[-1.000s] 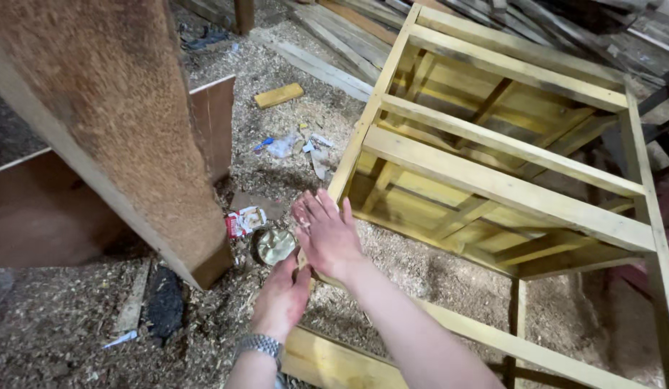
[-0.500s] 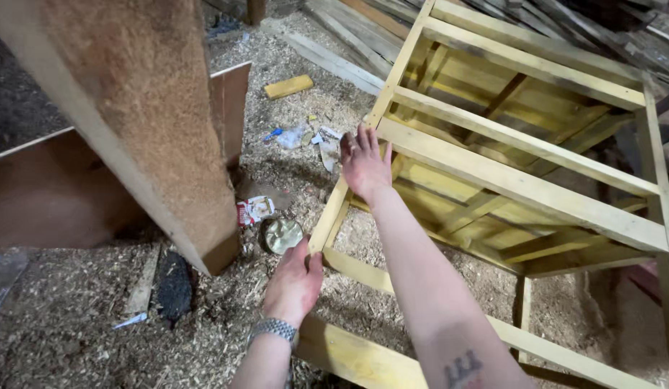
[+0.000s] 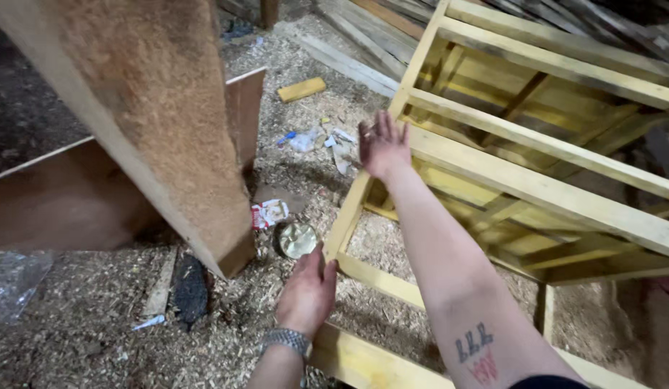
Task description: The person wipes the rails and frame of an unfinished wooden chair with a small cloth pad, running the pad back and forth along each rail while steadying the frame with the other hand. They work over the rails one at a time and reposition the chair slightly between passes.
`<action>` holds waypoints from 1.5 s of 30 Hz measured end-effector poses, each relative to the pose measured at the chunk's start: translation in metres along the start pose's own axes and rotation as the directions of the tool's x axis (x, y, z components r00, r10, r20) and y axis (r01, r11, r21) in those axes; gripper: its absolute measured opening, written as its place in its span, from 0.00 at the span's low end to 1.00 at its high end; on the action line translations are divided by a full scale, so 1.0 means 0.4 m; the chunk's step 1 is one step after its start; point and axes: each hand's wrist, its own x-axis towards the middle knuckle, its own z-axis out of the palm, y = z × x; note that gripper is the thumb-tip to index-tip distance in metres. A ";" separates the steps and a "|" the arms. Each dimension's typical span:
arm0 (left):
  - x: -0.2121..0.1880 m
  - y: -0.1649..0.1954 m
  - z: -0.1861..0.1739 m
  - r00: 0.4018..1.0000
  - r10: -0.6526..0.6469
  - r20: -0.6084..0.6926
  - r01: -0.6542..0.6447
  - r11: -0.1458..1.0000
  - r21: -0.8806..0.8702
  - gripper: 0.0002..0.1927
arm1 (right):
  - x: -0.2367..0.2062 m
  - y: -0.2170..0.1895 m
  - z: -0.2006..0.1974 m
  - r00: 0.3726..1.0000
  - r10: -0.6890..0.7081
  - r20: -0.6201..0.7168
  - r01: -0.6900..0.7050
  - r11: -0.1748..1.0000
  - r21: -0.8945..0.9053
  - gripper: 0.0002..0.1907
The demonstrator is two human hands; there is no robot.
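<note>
The yellow wooden frame (image 3: pixel 536 187) lies tilted on the sawdust floor (image 3: pixel 97 324), long rails running away up-right. The right hand (image 3: pixel 381 148), fingers spread, rests at its corner post. The left hand (image 3: pixel 307 292), fingers together, seemingly touches the lower post beside a small round tin (image 3: pixel 297 239).

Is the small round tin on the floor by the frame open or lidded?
Open: the tin shows its pale inside from above, no lid on it, just beyond the left hand.

The wooden frame (image 3: pixel 536 187) is pale yellow; the board (image 3: pixel 61 209) is reddish brown; the wristband (image 3: pixel 285 338) is silver; the crumpled wrapper (image 3: pixel 268 213) is red and white.
</note>
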 end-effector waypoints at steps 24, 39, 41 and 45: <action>0.006 -0.016 0.005 0.971 0.190 -0.146 -0.192 0.981 0.001 0.30 | -0.032 -0.025 -0.044 0.993 0.119 -0.005 -0.118 0.989 0.087 0.32; 0.061 -0.064 0.038 0.996 0.080 -0.027 -0.084 0.975 -0.205 0.28 | -0.051 -0.034 -0.033 0.996 0.090 0.021 -0.092 0.988 0.125 0.30; 0.087 -0.078 0.039 1.000 0.005 -0.009 -0.007 0.970 -0.243 0.38 | -0.052 -0.039 -0.037 0.996 0.067 -0.064 -0.058 0.988 0.141 0.33; 0.129 -0.110 0.054 0.957 0.158 -0.244 -0.282 0.706 -0.649 0.45 | -0.225 -0.118 -0.052 0.999 -0.037 0.022 0.033 0.989 0.144 0.31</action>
